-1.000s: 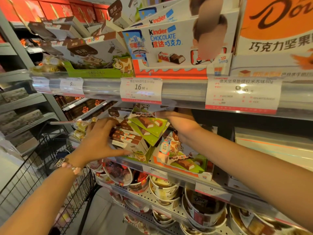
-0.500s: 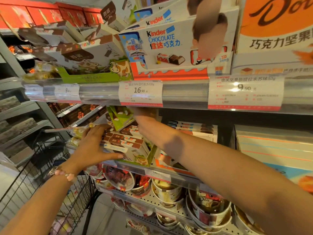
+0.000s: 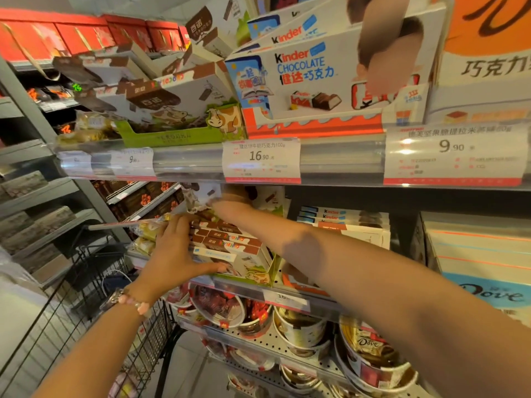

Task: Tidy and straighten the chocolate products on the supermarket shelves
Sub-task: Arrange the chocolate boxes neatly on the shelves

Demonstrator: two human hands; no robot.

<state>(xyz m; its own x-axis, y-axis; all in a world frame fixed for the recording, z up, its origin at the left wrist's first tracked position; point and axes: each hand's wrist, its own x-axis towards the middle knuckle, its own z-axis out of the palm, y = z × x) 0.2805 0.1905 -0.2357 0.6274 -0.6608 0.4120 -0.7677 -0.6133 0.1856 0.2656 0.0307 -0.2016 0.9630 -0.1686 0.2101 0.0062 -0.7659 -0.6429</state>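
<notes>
Chocolate boxes fill a tall supermarket rack, and the work is on the middle shelf, under the long rail of price tags. The largest things stand on the shelf above this rail: a white and orange Kinder display carton in the middle, and on its left a green tray with a cow drawing. They face forward and need no correction, as far as I can judge.

On the middle shelf, left of centre, sits a smaller cow-print tray which holds a stack of brown and white chocolate boxes. The boxes lie flat, one over another, and step back a little toward the far side. Right of this tray, flat Kinder packs are piled neatly. Below, round tubs of wrapped chocolates stand in a row.

The left hand lies on the near left side of the stack with fingers spread and nearly straight, the thumb reaching along the tray's front. I think it steadies the stack so that the boxes do not slide out. The right hand reaches far in, just under the price rail, and seems to pinch a cow-print box at the top of the stack; the rail hides part of the fingers, so the grip is not fully clear. Probably this box is being put down on the pile.

At the near left, a wire shopping cart stands.
</notes>
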